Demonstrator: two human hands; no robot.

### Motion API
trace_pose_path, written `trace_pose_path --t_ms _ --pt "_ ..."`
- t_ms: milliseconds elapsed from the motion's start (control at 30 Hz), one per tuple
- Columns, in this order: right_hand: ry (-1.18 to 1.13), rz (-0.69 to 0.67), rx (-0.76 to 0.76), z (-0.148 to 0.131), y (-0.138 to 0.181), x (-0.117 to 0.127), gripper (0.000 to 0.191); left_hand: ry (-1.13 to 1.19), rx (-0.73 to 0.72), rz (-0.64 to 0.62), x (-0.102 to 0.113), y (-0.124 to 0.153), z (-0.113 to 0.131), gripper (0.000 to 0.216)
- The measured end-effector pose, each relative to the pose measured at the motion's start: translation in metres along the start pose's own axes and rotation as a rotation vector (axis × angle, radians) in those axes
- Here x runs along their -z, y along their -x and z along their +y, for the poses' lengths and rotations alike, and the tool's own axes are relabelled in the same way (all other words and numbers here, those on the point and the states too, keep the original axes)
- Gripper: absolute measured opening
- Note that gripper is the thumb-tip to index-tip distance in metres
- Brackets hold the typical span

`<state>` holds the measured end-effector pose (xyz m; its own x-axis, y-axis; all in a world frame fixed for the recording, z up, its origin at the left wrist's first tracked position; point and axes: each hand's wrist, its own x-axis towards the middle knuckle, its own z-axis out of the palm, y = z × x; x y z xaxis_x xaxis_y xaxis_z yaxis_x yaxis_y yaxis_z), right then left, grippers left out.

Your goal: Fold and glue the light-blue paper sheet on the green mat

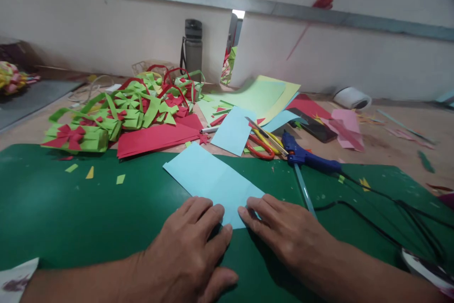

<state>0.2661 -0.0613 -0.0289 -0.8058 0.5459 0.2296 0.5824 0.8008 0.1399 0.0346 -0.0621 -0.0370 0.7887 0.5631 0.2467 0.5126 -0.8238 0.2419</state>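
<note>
A folded sheet of light blue paper (213,173) lies slantwise on the green mat (117,218) in front of me. My left hand (198,241) holds down its near left edge with bent fingers, the thumb off the paper and apart from them. On the near right corner, my right hand (280,227) has its thumb and fingertips close together on the sheet. The undersides of both hands are hidden, and so is the part of the paper beneath the fingers.
A blue glue gun (308,157) with a cord lies right of the paper, near orange-handled scissors (260,148). Behind are green paper bags (131,109), red card (159,137), another light blue piece (232,130), a grey bottle (193,52) and a dark phone (314,125).
</note>
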Motion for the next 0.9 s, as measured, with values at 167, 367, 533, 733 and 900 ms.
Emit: trace_pose_path --t_ms 167,367,533,733,900 --pt "0.054 0.042 -0.029 -0.003 -0.001 -0.002 0.033 -0.013 -0.009 0.023 -0.003 0.000 -0.002 0.037" --pt "0.070 0.060 -0.051 -0.003 -0.004 -0.003 0.037 0.003 -0.087 0.210 -0.015 0.000 -0.007 0.039" --pt "0.030 0.017 -0.056 -0.002 -0.006 -0.001 0.032 -0.001 0.010 -0.023 -0.003 0.000 -0.002 0.036" --pt "-0.049 -0.035 -0.092 -0.002 -0.002 -0.003 0.033 0.003 0.036 -0.180 0.004 -0.008 -0.001 0.051" --pt "-0.035 -0.042 -0.109 -0.005 -0.004 -0.002 0.032 0.017 0.061 -0.241 0.007 -0.011 0.003 0.045"
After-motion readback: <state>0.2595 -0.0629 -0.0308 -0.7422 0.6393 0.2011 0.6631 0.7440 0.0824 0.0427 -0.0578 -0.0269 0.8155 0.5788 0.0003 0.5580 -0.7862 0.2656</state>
